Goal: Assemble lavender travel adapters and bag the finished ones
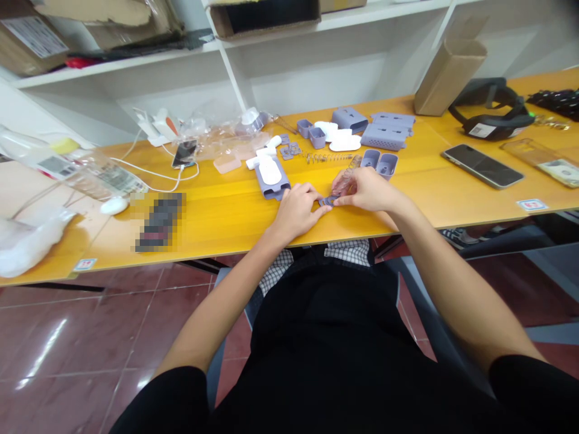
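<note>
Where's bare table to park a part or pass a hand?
Bare: table between blurred dark item and left hand; strip between right hand and phone. Crowded: purple parts and springs behind the hands, which pinch a small purple piece.

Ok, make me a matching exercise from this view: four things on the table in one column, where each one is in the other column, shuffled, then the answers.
Things:
1. small purple part
2. dark phone
3. cardboard box
4. white mouse

Places:
A. near the left end of the table
B. standing at the back edge, right of centre
C. pinched between the left hand and the right hand
D. lying flat, right of the hands

Pairs: 1-C, 2-D, 3-B, 4-A.
</note>
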The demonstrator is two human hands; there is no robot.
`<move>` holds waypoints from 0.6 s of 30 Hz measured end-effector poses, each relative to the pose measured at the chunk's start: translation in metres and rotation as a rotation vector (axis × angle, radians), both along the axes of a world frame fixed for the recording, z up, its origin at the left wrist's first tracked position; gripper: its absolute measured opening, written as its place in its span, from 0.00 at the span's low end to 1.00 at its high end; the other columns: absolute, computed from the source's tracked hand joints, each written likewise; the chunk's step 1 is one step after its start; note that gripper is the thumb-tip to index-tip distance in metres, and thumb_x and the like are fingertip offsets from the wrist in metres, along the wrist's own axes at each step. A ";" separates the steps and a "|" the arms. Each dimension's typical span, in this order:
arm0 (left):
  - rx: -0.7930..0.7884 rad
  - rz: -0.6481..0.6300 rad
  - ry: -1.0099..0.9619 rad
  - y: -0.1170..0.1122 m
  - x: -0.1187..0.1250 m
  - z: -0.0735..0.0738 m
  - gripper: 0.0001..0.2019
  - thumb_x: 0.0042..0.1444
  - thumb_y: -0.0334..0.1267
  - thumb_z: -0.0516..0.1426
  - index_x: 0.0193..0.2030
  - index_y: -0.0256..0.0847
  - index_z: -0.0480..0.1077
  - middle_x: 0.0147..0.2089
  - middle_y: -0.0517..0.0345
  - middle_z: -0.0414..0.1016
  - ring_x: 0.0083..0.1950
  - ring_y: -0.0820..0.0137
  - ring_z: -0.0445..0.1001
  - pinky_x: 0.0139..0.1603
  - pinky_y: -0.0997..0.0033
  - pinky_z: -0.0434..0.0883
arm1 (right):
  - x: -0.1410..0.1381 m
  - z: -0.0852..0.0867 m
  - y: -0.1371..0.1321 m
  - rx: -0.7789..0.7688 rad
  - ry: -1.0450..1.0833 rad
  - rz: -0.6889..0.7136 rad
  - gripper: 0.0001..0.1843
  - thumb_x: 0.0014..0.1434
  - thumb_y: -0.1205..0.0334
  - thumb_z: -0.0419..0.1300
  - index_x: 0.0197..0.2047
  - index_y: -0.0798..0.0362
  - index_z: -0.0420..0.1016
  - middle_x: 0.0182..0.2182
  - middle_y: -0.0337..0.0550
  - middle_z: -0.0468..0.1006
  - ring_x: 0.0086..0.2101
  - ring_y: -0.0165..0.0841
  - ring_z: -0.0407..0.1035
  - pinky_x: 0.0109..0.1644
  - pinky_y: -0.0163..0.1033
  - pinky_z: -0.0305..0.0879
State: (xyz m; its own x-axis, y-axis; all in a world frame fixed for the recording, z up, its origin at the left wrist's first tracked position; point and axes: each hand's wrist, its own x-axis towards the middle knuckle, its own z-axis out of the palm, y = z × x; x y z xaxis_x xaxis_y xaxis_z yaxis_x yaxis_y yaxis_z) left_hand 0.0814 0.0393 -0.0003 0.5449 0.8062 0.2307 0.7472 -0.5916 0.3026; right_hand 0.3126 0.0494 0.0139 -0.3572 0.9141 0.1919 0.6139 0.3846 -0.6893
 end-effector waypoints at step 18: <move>-0.017 -0.001 -0.001 -0.001 0.000 0.001 0.15 0.73 0.49 0.58 0.51 0.42 0.81 0.54 0.48 0.79 0.59 0.53 0.74 0.58 0.50 0.68 | -0.005 -0.007 0.002 0.001 0.070 0.013 0.15 0.50 0.51 0.78 0.37 0.46 0.80 0.34 0.45 0.86 0.36 0.48 0.81 0.46 0.55 0.80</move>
State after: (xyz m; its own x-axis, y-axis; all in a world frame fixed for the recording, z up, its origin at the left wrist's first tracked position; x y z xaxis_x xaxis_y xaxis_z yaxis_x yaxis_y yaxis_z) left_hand 0.0811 0.0384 0.0010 0.5458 0.8092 0.2176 0.7461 -0.5875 0.3133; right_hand 0.3072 0.0512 0.0068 -0.3544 0.9094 0.2176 0.5589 0.3926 -0.7304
